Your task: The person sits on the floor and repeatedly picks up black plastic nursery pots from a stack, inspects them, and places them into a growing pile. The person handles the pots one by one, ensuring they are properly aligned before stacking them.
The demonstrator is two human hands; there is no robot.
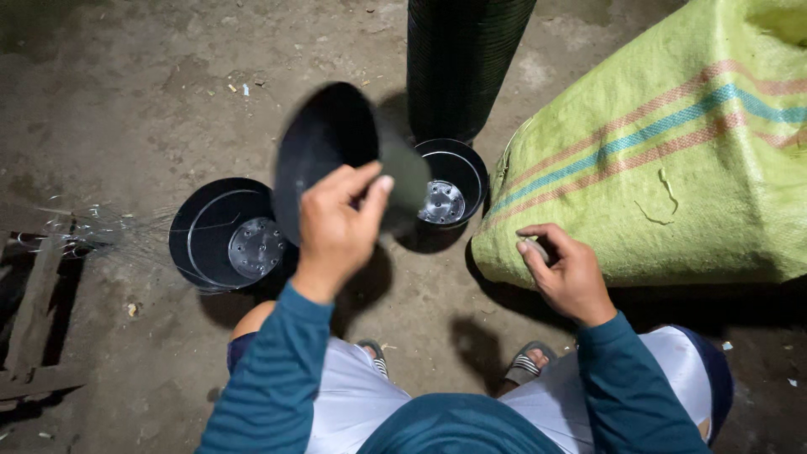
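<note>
Overhead, left hand (336,227) grips a black pot (324,147) (blurred); right hand (567,273) curls narrowly, pinching something small by the green sack (664,160)

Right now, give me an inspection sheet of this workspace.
Surface: bare dirt floor, dusty.
Job's things: blurred black pot raised in left hand; two black pots on the floor, one left, one right; tall pot stack behind.
Clutter: small scraps on the floor.
Hands: left hand grips the pot; right hand rests curled against green woven sack.
Cables: nothing seen.
Surroundings: wooden slats left.
</note>
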